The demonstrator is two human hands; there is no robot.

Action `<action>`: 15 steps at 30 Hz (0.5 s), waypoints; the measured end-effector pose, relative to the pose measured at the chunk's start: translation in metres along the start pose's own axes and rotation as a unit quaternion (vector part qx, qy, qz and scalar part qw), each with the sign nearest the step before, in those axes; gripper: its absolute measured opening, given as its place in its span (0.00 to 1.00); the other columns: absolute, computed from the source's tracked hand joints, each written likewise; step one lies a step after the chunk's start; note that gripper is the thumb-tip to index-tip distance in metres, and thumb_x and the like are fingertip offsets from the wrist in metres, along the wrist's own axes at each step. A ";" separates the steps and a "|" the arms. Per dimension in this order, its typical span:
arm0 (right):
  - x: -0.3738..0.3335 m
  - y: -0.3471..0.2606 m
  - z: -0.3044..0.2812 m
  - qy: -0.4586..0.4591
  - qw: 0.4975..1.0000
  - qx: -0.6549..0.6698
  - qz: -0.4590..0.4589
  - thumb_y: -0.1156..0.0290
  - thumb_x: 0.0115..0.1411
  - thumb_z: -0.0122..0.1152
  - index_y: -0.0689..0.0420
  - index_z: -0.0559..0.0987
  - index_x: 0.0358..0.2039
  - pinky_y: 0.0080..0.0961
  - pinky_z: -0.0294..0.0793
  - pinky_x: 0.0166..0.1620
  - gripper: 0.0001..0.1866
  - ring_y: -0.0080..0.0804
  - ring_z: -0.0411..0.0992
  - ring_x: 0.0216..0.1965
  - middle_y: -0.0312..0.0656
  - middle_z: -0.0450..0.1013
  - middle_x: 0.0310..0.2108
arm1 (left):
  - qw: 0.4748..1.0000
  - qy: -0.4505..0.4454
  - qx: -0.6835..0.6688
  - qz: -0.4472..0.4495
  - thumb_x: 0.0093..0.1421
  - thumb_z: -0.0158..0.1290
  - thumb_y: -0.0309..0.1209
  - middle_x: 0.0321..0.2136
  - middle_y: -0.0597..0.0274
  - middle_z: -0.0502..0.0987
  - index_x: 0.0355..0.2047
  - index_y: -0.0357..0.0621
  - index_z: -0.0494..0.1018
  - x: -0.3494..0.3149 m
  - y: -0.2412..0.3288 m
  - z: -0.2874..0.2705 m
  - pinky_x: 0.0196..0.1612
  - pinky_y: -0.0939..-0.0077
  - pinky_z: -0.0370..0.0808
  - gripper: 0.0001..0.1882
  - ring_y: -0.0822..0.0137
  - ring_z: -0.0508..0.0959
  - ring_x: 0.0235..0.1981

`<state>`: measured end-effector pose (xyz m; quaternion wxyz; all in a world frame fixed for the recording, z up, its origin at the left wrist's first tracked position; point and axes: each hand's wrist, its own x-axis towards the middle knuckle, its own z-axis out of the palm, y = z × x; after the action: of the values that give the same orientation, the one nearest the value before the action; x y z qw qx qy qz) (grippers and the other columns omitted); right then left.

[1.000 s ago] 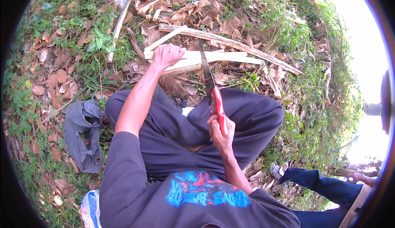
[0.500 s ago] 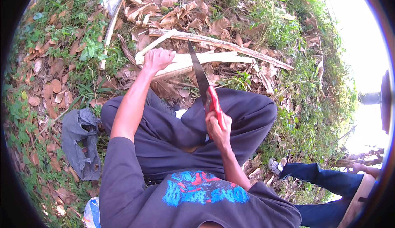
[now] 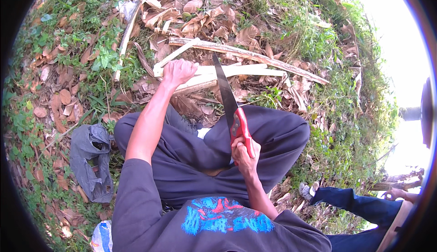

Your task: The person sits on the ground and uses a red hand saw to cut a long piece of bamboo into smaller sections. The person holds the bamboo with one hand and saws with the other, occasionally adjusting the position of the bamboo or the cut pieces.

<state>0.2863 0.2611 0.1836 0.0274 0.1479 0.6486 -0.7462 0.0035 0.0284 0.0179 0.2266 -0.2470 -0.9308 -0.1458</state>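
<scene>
Two bare hands at work, both with the grip closed. Left hand [image 3: 180, 72] at 11 o'clock: fist, back of the hand up, fingers curled over the pale wood strips [image 3: 236, 71] near their left end, grip clamped on them. Right hand [image 3: 246, 154] at 5 o'clock: grip clamped round the red handle [image 3: 242, 127] of a handsaw [image 3: 226, 90], fingers wrapped, held in front of the right thigh.

Dark blade runs from the handle up toward 12 o'clock, tip leaning slightly to 11. It crosses the strips just right of the left fist; cannot tell if the teeth touch wood. Tip ends past the strips, short of a long rough-edged strip [image 3: 250, 52] at 1 o'clock.

Pale strips lie bunched at 12 o'clock, lengthwise from 9 to 3, on dry leaves. One thin pale stick [image 3: 175, 54] slants at 11, beyond the left fist. Another narrow stick [image 3: 126, 42] at 10, a clear plastic scrap [image 3: 128, 10] by its far end.

Person sits cross-legged, dark trousers [image 3: 277, 129], dark shirt with blue and red print. Dark plastic bag [image 3: 81, 154] on the ground at 8 o'clock, blue-and-white bag [image 3: 101, 237] between 7 and 8. Another person's blue trouser leg [image 3: 350, 202] at 4.
</scene>
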 end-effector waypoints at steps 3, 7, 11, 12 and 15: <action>0.011 0.004 -0.003 -0.009 1.000 -0.017 -0.002 0.78 0.65 0.47 0.65 0.75 0.30 0.16 0.59 0.16 0.09 0.16 0.61 0.12 0.32 0.66 0.13 | 1.000 -0.001 -0.002 -0.012 0.61 0.54 0.46 0.12 0.52 0.75 0.11 0.48 0.73 0.004 0.001 0.000 0.18 0.57 0.76 0.24 0.52 0.78 0.15; 0.015 0.015 -0.008 -0.013 1.000 0.020 -0.014 0.78 0.66 0.48 0.67 0.75 0.31 0.16 0.59 0.16 0.09 0.16 0.60 0.11 0.31 0.64 0.13 | 1.000 0.006 0.018 0.015 0.61 0.54 0.46 0.11 0.53 0.74 0.11 0.48 0.74 0.002 -0.004 0.000 0.17 0.58 0.75 0.24 0.52 0.78 0.14; 0.010 0.018 -0.006 -0.017 0.998 0.058 -0.032 0.77 0.66 0.47 0.68 0.75 0.32 0.16 0.58 0.15 0.09 0.16 0.59 0.11 0.31 0.63 0.13 | 1.000 0.006 0.014 0.017 0.61 0.54 0.46 0.09 0.54 0.73 0.12 0.48 0.74 0.004 -0.004 -0.002 0.17 0.58 0.75 0.24 0.52 0.77 0.12; 0.010 0.019 -0.005 -0.019 0.997 0.066 -0.036 0.77 0.66 0.47 0.68 0.75 0.32 0.16 0.58 0.15 0.09 0.17 0.59 0.11 0.31 0.63 0.13 | 1.000 0.001 0.013 0.017 0.61 0.55 0.45 0.09 0.54 0.73 0.11 0.48 0.74 0.005 -0.003 -0.004 0.17 0.58 0.75 0.24 0.52 0.77 0.12; 0.015 0.019 -0.006 -0.021 0.998 0.051 -0.038 0.77 0.66 0.47 0.68 0.75 0.33 0.17 0.58 0.15 0.09 0.17 0.59 0.11 0.31 0.63 0.13 | 1.000 -0.002 0.004 -0.006 0.61 0.56 0.46 0.09 0.55 0.73 0.11 0.49 0.73 0.008 0.004 -0.009 0.17 0.58 0.75 0.24 0.52 0.77 0.13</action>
<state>0.2775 0.2664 0.1609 0.0050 0.1092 0.6139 -0.7818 0.0023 0.0309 0.0306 0.2250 -0.2411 -0.9332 -0.1425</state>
